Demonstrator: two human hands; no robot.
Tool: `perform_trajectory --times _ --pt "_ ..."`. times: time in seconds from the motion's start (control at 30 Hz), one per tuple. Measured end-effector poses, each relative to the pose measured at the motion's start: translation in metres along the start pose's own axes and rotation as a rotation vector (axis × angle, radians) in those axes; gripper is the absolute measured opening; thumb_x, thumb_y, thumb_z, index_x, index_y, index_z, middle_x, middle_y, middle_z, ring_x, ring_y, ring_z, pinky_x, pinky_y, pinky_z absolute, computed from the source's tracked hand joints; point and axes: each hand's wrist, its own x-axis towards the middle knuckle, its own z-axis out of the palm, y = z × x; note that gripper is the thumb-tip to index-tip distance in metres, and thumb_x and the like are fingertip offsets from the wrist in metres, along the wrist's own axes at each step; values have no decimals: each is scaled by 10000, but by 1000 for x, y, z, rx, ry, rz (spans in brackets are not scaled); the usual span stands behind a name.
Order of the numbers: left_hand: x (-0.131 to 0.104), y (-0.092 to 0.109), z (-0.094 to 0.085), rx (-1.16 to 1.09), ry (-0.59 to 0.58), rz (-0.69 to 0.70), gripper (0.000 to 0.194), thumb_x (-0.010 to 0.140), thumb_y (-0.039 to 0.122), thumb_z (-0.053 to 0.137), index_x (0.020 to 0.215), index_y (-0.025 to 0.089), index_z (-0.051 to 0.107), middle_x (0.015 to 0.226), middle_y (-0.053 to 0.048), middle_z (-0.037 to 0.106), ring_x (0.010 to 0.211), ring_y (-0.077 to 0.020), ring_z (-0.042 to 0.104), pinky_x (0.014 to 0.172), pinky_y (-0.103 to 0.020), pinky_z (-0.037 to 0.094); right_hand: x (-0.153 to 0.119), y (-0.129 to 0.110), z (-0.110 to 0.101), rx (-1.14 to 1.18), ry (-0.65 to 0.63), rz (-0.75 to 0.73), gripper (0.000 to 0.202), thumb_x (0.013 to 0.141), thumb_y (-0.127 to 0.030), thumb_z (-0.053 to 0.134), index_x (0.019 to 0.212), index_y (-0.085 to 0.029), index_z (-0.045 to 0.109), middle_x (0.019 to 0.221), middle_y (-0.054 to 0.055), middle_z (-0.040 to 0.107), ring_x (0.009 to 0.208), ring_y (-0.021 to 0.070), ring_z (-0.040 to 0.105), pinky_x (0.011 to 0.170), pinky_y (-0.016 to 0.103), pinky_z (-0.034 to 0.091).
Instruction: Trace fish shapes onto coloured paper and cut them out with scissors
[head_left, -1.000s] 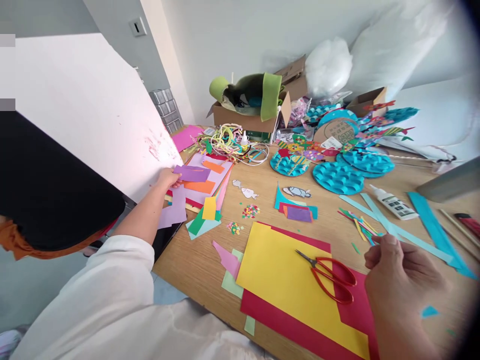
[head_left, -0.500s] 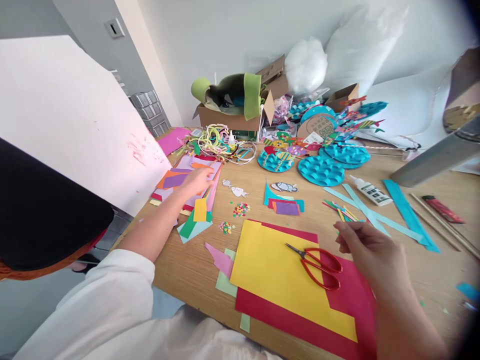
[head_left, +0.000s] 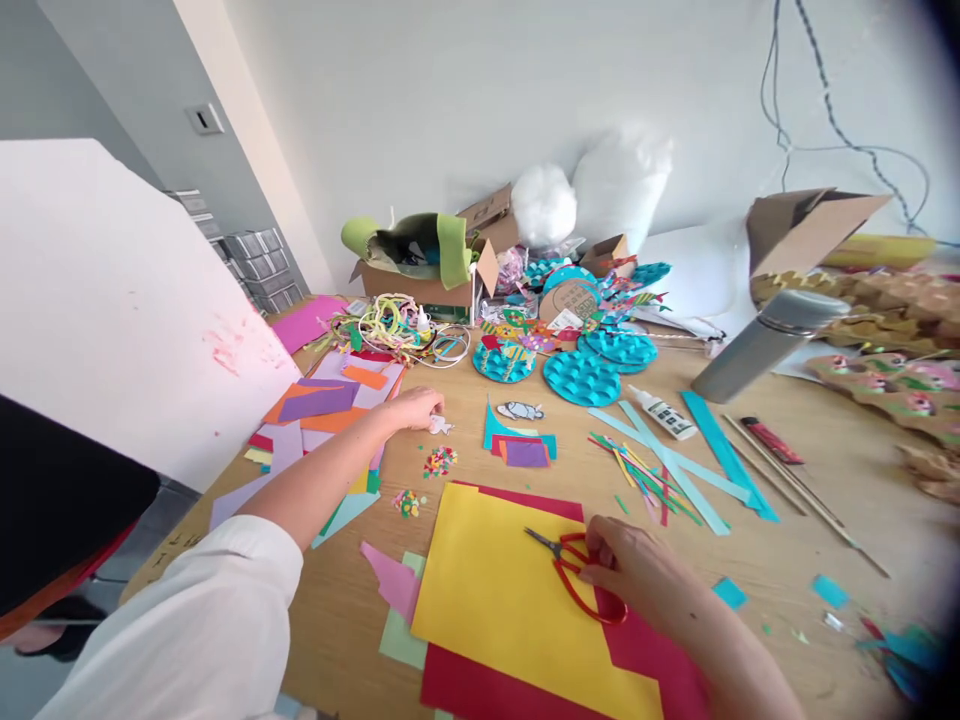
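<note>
My left hand (head_left: 416, 408) reaches across the table, its fingers drawn together over a small white paper fish cutout (head_left: 442, 426), partly covering it. My right hand (head_left: 626, 560) has its fingers closed on the red handles of a pair of scissors (head_left: 574, 580). The scissors lie on a yellow paper sheet (head_left: 480, 580), blades pointing left. Under the yellow sheet is a dark red sheet (head_left: 480, 685). Piles of small paper dots (head_left: 439, 461) sit just below my left hand. A grey fish cutout (head_left: 520, 411) lies to the right of that hand.
Coloured paper pieces (head_left: 319, 400) spread at the left. A glue bottle (head_left: 664, 412), a grey flask (head_left: 757, 345) and wooden sticks (head_left: 787, 480) lie at the right. Blue egg-tray discs (head_left: 581, 377), tangled cords (head_left: 394, 325) and a cardboard box (head_left: 420, 285) stand at the back.
My left hand has moved from the coloured paper stack right to the white fish cutouts. My right hand has come down and left onto the scissors' handles. The view has turned rightward.
</note>
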Motion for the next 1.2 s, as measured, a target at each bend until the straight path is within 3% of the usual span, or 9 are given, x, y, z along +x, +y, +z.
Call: perform_trajectory --times 0.23,0.57,0.77,0.97,1.2 --pt "10 1 -2 15 -72 -27 340 629 210 793 947 202 671 1007 -39 701 982 -203 621 786 -239 456 3 3 8 -55 -25 -28 191 681 -148 593 679 -215 414 782 43 638 675 185 544 614 289 313" --pt "7 4 -4 45 -106 -32 353 668 204 785 992 187 643 1073 -58 664 1092 -223 563 871 -278 468 -1 -5 -1 4 -60 -33 189 692 -94 524 663 -216 383 738 35 635 667 171 532 597 278 310" --pt "0 6 0 41 -110 -34 332 923 352 572 1196 163 570 1215 -97 582 1041 -219 600 878 -439 523 0 3 1 53 -50 -90 127 753 -131 496 695 -215 421 719 31 647 688 181 560 605 276 340" --pt "0 11 0 18 -112 -43 338 924 352 570 1213 176 563 1231 -99 575 1043 -218 599 875 -428 527 1 7 -5 105 -14 -142 80 804 -234 492 737 -213 453 715 24 629 649 172 530 581 276 350" --pt "7 6 -3 -29 -175 -89 348 921 353 575 1217 171 559 1226 -99 577 1039 -220 601 870 -429 529 1 3 -10 187 102 -206 178 857 -360 453 749 -219 447 716 17 587 638 162 503 584 284 365"
